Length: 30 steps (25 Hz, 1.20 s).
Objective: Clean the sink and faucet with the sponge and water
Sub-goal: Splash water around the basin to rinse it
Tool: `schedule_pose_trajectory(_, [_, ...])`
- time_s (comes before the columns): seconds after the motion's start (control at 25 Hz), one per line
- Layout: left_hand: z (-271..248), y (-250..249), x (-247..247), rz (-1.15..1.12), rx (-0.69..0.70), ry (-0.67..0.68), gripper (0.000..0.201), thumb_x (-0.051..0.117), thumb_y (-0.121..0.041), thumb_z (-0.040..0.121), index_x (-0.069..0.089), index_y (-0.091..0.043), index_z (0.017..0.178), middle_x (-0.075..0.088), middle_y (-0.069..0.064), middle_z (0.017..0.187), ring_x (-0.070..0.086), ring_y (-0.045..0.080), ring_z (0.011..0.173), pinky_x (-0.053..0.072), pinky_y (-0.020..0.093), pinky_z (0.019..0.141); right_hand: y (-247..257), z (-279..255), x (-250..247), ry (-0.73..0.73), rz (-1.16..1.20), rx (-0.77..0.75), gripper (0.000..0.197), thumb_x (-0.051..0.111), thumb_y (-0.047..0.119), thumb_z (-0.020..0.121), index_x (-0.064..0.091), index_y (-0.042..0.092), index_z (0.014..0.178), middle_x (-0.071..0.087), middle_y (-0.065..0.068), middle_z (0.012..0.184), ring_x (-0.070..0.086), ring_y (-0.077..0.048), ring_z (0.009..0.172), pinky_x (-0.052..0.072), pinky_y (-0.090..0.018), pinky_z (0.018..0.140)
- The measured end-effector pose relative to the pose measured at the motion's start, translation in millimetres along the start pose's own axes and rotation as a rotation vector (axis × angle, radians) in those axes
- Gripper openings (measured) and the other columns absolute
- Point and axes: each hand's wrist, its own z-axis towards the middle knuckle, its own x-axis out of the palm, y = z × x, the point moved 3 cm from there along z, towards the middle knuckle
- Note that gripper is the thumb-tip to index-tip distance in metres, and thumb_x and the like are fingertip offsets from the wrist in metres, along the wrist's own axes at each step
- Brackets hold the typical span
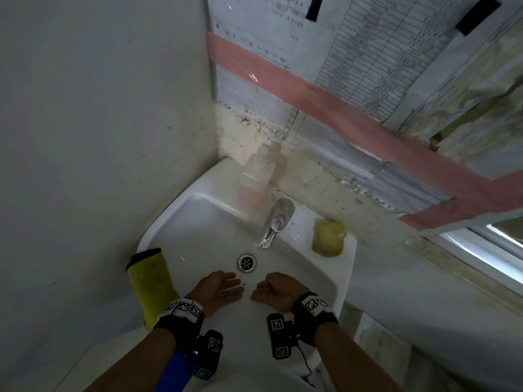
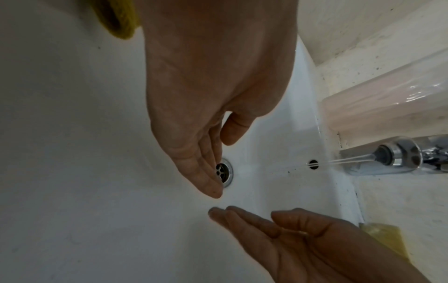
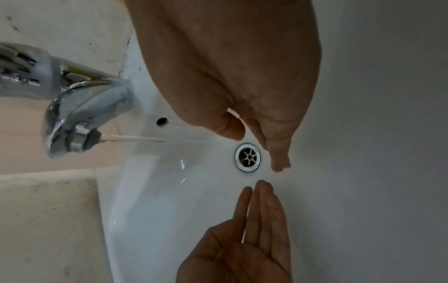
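Both hands hang over the white sink (image 1: 175,219), inside the bowl near its front edge, and neither one holds anything. The left hand (image 1: 220,291) lies palm up with its fingers (image 2: 203,172) straight and close together, pointing toward the drain (image 1: 246,263); the right hand (image 1: 276,292) faces it from the other side, fingers loosely extended and a little cupped, the fingertips of the two hands near each other but apart. The chrome faucet (image 1: 276,223) stands at the back edge of the sink, and a thin stream of water (image 3: 155,139) runs from its spout down into the bowl close to the drain — it falls beyond the hands, not onto them, as far as I can see. The yellow sponge (image 1: 328,239) sits on the back right corner of the sink rim, just beside the faucet and well apart from both hands. At the back left corner stands a pale soap bottle (image 1: 256,179) with pinkish liquid in it (its top is too washed out to make out). A yellow-green cloth (image 1: 150,287) with a dark hem hangs over the front left edge of the sink, just beside the left wrist. Both wrists wear black bands with printed markers — the wall behind the faucet is stained and speckled.
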Motion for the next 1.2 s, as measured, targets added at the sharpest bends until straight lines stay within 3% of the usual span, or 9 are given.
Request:
schedule_pose_trajectory(0.08, [0.3,-0.3,0.5,0.002,0.006,-0.007,0.040,0.039,-0.019,0.108,0.052,0.007,0.135,0.058,0.027,0.135,0.064,0.039,0.101,0.054,0.047,0.085,3.4,0.1,10.2,0.014,0.021,-0.030,0.018,0.041,0.004,0.104,0.055,-0.007,0.099,0.053,-0.034,0.124,0.053,-0.048,0.121,0.050,-0.053,0.103])
schedule_pose_trajectory(0.16, [0.2,-1.2,0.6,0.007,0.017,-0.021,0.040,0.038,-0.018,0.108,0.052,0.007,0.135,0.058,0.027,0.134,0.064,0.038,0.102,0.054,0.047,0.087,12.9,-3.2,23.2,0.047,0.050,-0.074,0.024,0.038,0.007,0.104,0.059,-0.006,0.104,0.041,-0.043,0.143,0.040,-0.048,0.140,0.038,-0.048,0.116])
schedule_pose_trajectory(0.32, [2.4,-4.3,-2.4,0.002,0.039,-0.048,0.042,0.034,-0.018,0.109,0.050,0.008,0.138,0.055,0.028,0.139,0.059,0.040,0.115,0.048,0.049,0.100,43.6,-12.4,43.8,0.140,0.451,-0.185,0.039,0.048,0.006,0.102,0.050,-0.013,0.137,0.059,-0.030,0.131,0.059,-0.040,0.124,0.054,-0.047,0.099])
schedule_pose_trajectory(0.4, [2.6,-5.0,-4.4,0.008,0.042,-0.057,0.043,0.034,-0.018,0.110,0.050,0.008,0.139,0.056,0.028,0.139,0.059,0.040,0.115,0.048,0.048,0.101,53.6,-18.8,52.6,0.247,0.642,-0.202,0.054,0.059,0.005,0.090,0.049,-0.009,0.141,0.062,-0.029,0.129,0.071,-0.043,0.100,0.059,-0.053,0.087])
schedule_pose_trajectory(0.48, [3.4,-4.8,-7.5,0.004,0.047,-0.067,0.043,0.034,-0.019,0.110,0.050,0.008,0.139,0.057,0.028,0.137,0.059,0.040,0.116,0.048,0.048,0.101,56.1,-21.9,58.7,0.351,0.763,-0.175,0.052,0.058,0.007,0.091,0.049,-0.009,0.140,0.060,-0.030,0.132,0.073,-0.046,0.091,0.059,-0.057,0.081])
schedule_pose_trajectory(0.6, [4.3,-4.5,-11.7,-0.003,0.051,-0.071,0.044,0.033,-0.020,0.111,0.050,0.009,0.140,0.057,0.028,0.138,0.059,0.041,0.118,0.048,0.048,0.100,51.6,-22.0,61.7,0.466,0.786,-0.118,0.039,0.047,0.015,0.106,0.052,-0.011,0.136,0.060,-0.035,0.131,0.071,-0.049,0.099,0.061,-0.055,0.078])
schedule_pose_trajectory(0.96, [2.2,-2.7,-16.4,-0.002,0.047,-0.059,0.044,0.030,-0.020,0.111,0.049,0.007,0.139,0.058,0.027,0.138,0.057,0.040,0.119,0.046,0.047,0.102,52.9,-22.3,60.2,0.632,0.689,0.003,0.043,0.039,0.011,0.108,0.045,-0.014,0.142,0.039,-0.033,0.153,0.052,-0.051,0.130,0.051,-0.054,0.103])
schedule_pose_trajectory(1.08, [2.7,-1.3,-18.2,0.004,0.044,-0.055,0.045,0.030,-0.021,0.111,0.050,0.007,0.139,0.059,0.027,0.137,0.058,0.040,0.120,0.047,0.047,0.101,58.7,-29.1,58.9,0.639,0.687,0.020,0.046,0.057,-0.006,0.097,0.046,-0.018,0.140,0.036,-0.033,0.155,0.044,-0.049,0.137,0.048,-0.053,0.105])
schedule_pose_trajectory(1.2, [3.7,0.5,-21.9,0.006,0.041,-0.056,0.045,0.030,-0.022,0.111,0.050,0.007,0.139,0.061,0.027,0.134,0.059,0.040,0.119,0.048,0.047,0.100,65.8,-32.0,56.8,0.633,0.639,-0.007,0.070,0.073,-0.022,0.076,0.044,-0.019,0.140,0.034,-0.033,0.156,0.034,-0.042,0.145,0.045,-0.045,0.111])
